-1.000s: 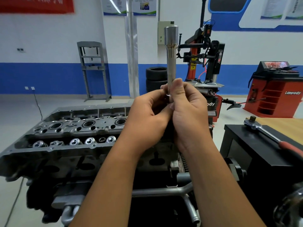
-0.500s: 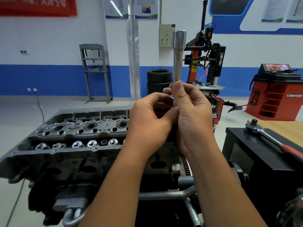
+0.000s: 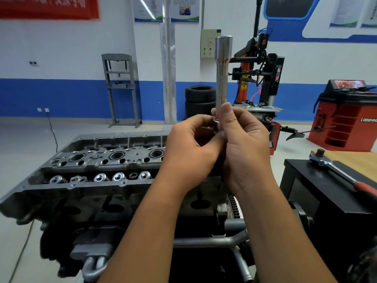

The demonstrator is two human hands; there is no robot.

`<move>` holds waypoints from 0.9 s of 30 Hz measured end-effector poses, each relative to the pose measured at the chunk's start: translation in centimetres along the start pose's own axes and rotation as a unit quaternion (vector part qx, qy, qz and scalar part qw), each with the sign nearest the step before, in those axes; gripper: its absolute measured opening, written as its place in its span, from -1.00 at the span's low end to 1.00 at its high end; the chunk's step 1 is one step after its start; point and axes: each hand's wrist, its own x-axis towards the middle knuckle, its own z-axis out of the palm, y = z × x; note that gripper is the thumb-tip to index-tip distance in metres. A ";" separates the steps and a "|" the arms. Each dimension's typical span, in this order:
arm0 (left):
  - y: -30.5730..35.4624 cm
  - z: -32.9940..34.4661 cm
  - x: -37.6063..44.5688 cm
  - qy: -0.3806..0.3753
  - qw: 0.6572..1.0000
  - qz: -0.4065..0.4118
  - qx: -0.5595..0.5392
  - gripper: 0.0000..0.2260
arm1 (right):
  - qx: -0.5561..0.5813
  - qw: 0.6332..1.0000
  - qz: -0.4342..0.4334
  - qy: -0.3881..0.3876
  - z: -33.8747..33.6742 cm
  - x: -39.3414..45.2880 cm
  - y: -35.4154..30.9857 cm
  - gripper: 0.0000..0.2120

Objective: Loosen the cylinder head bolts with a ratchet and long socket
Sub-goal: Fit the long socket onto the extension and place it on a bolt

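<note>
long socket (image 3: 222, 74) stands upright (wide end up), both hands, left (image 3: 191, 148) and right (image 3: 246, 148), gripping its lower end.

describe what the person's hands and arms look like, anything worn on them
Both arms are bare as far as the frame shows: no sleeves in view, no gloves, no watch or bracelet at either wrist. The left hand and right hand show no rings on their visible parts. The nail in view is short.
</note>
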 end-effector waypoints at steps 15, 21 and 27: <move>-0.4 -0.1 0.1 -0.015 1.000 0.009 -0.001 -0.78 | 0.001 1.000 0.011 0.003 0.5 -0.2 -0.4 -0.76; -0.4 0.1 0.0 0.002 1.000 0.012 -0.002 -0.82 | -0.001 1.000 -0.010 0.011 0.5 -0.4 -0.5 -0.81; -0.3 0.1 -0.1 0.005 1.000 0.007 0.021 -0.84 | 0.015 1.000 0.011 0.013 0.5 -0.3 -0.6 -0.72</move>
